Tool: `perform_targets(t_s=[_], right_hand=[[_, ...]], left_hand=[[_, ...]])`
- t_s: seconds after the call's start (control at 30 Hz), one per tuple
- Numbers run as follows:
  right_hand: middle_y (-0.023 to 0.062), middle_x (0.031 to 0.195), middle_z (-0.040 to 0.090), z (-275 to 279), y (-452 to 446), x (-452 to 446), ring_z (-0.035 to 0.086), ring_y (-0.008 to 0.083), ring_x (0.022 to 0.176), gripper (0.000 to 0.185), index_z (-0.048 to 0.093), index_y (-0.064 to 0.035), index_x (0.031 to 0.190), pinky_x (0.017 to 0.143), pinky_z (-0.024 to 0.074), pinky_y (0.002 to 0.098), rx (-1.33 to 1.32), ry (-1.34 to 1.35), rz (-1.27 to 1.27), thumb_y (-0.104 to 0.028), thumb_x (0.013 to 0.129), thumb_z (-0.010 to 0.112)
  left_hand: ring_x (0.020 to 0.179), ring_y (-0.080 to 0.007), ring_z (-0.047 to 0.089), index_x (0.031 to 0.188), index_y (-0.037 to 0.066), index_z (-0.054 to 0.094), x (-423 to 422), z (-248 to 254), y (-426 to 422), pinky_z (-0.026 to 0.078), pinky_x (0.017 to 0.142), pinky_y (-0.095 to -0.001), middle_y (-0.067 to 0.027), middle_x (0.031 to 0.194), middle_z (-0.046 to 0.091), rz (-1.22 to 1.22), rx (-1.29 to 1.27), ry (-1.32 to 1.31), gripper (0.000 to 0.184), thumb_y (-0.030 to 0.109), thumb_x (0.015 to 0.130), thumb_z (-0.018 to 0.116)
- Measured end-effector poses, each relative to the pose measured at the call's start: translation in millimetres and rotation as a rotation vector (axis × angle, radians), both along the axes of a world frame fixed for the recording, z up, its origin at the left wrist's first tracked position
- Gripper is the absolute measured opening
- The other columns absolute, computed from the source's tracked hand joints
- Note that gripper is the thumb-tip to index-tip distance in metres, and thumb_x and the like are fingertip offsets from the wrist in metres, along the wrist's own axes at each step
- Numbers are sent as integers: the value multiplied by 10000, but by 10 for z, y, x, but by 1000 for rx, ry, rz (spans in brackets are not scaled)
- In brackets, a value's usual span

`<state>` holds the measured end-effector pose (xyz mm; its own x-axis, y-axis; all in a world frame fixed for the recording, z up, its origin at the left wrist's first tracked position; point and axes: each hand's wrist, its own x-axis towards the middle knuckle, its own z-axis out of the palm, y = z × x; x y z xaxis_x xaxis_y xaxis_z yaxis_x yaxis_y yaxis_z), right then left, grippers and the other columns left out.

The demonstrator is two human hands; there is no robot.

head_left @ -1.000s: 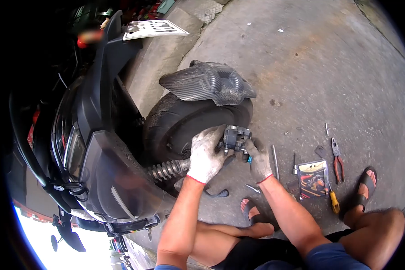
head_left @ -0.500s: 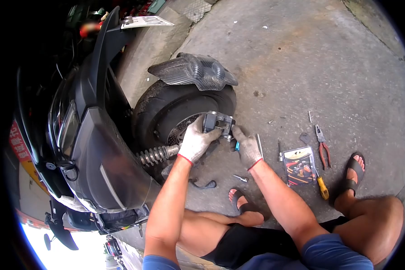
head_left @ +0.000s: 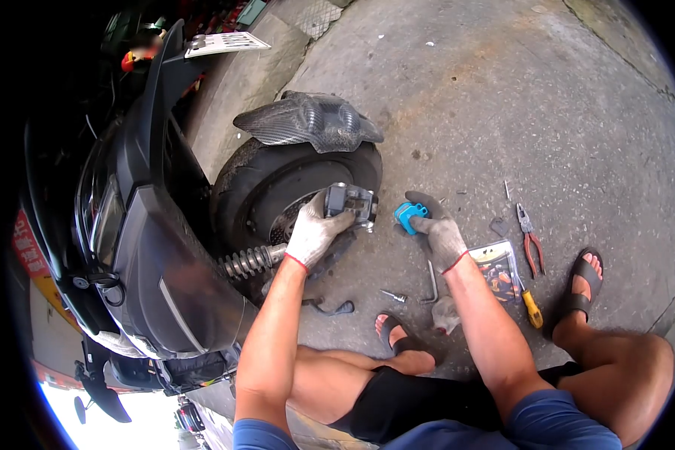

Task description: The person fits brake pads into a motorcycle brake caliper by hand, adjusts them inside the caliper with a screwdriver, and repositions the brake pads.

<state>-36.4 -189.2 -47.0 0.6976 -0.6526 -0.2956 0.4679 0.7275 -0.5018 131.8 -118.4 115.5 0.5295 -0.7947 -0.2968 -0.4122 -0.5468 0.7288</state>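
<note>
My left hand (head_left: pixel 310 238), in a whitish work glove with a red cuff, is closed around a dark brake caliper (head_left: pixel 350 199) above the wheel. In my right hand (head_left: pixel 441 234), gloved alike with darkened fingers, bright blue brake pads (head_left: pixel 409 216) are pinched between thumb and fingers. How many pads there are, I cannot tell. A gap separates the pads from the caliper. Behind the caliper, the brake disc (head_left: pixel 283 226) shows partly inside the scooter's wheel (head_left: pixel 229 180). An L-shaped metal wrench (head_left: pixel 432 281) lies on the ground below my right wrist.
The dark scooter (head_left: pixel 180 277) fills the left, its spring shock (head_left: pixel 251 262) beside the wheel. A carbon-patterned fender (head_left: pixel 307 124) rests above the tyre. Right of my arm lie a printed package (head_left: pixel 496 262), red-handled pliers (head_left: pixel 533 247) and a yellow-handled screwdriver (head_left: pixel 532 309). A socket piece (head_left: pixel 394 295) lies near my foot.
My right hand has moved right, away from the caliper, and turned so the blue brake pads show clearly. My left hand keeps hold of the caliper. The view has shifted slightly.
</note>
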Motion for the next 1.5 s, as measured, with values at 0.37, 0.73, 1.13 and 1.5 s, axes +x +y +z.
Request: perform_targets(t_s=[0.37, 0.73, 1.13, 1.5], right_hand=[[122, 1134, 646, 115, 68, 161, 650, 189, 988, 425, 577, 2, 1300, 840, 573, 332, -352, 208, -102, 6, 881, 647], [119, 972, 719, 237, 81, 131, 684, 187, 906, 317, 662, -48, 1143, 824, 538, 324, -637, 402, -266, -81, 838, 744], [118, 854, 663, 233, 98, 113, 634, 198, 774, 228, 640, -55, 1039, 728, 516, 342, -631, 432, -271, -98, 846, 752], [148, 903, 670, 248, 128, 139, 670, 258, 822, 257, 623, -36, 1040, 745, 532, 372, -689, 479, -326, -81, 828, 761]], left_hand=[[971, -153, 650, 1266, -21, 598, 130, -68, 44, 519, 907, -322, -86, 1092, 705, -46, -34, 85, 512, 64, 778, 732], [978, -152, 642, 1280, -7, 597, 144, -67, 55, 517, 903, -316, -79, 1109, 695, -74, -2, 24, 543, 80, 762, 735], [976, -149, 637, 1344, -9, 548, 20, -56, -3, 517, 906, -303, -67, 1096, 686, -76, 7, -4, 564, 2, 801, 702], [966, -146, 637, 1298, -8, 571, 126, -80, 50, 524, 891, -302, -67, 1097, 684, -30, -3, 86, 524, 15, 793, 712]])
